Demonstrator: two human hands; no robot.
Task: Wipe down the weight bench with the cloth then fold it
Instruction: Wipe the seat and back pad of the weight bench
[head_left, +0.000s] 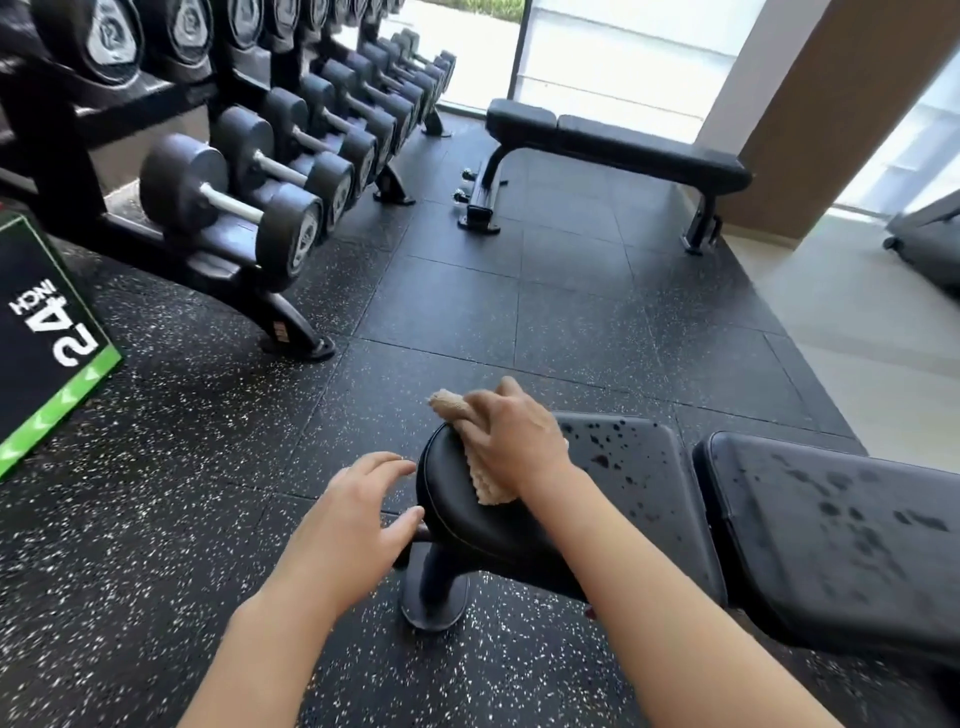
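Speckled gym floor (182, 493) surrounds the bench (831, 519). Right hand (514, 441) presses the cloth (488, 488) on the bench's left end, fingers curled on it; left hand (353, 514) hovers spread beside that edge. Cloth looks soft, light; wet pads probably slippery.

The bench (649, 483) at the lower right of the frame is padded in smooth black leather-like vinyl with a soft sheen, its flat pads spotted with dark wet droplets. The cloth (485, 480) on its rounded end is beige with a nubbly, waffled weave. The floor (467, 312) is matt black rubber tile with white flecks. In the upper left, the dumbbells (234, 202) have dull dark rubber heads and bright metal handles.
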